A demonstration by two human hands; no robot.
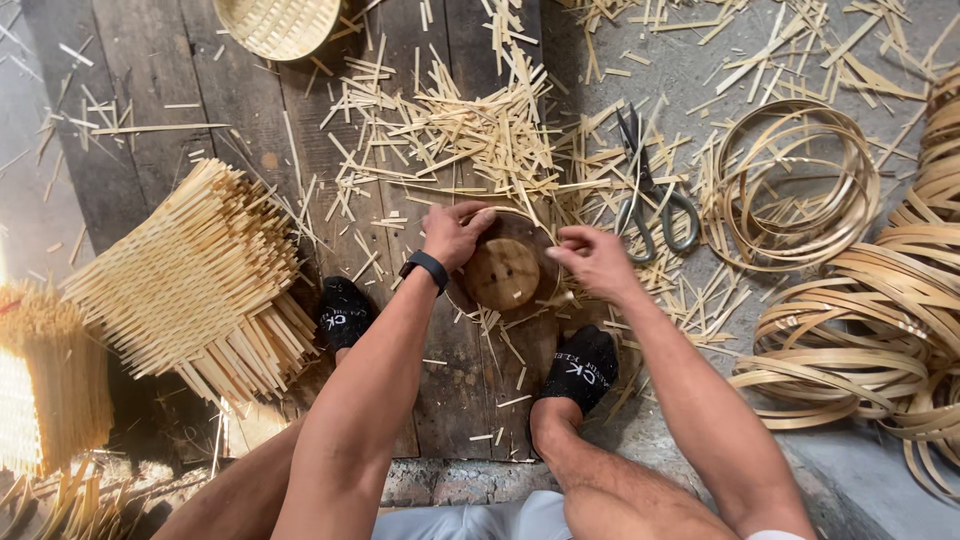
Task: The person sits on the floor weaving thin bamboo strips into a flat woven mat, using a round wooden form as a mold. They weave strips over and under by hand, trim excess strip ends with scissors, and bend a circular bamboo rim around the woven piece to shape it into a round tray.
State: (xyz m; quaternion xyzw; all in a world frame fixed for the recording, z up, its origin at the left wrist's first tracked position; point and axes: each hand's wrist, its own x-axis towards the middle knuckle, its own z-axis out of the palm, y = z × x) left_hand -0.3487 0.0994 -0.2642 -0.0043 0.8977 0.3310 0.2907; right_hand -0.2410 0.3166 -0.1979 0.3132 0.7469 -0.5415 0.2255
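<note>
The dark plank floor fills most of the view, and everything else can be placed around the round wooden mould that sits on it between the person's two black-socked feet. Left of the mould lies the biggest thing, a fanned stack of woven bamboo mats with their strip ends sticking out. To the right of the mould, on grey concrete, is a heap of coiled bamboo hoops, and above those a looser coil of thin hoops. Just beyond the mould, spreading away from the person, is a wide litter of cut bamboo offcuts. Far above and left of the mould, at the picture's top edge, a finished woven basket shows in part. Metal shears lie just to the mould's upper right among the offcuts. The left hand, with a black band at its wrist, curls over the mould's upper left rim, its fingers closed on a thin bamboo strip that runs around the edge. The right hand pinches the same strip at the mould's right side.
</note>
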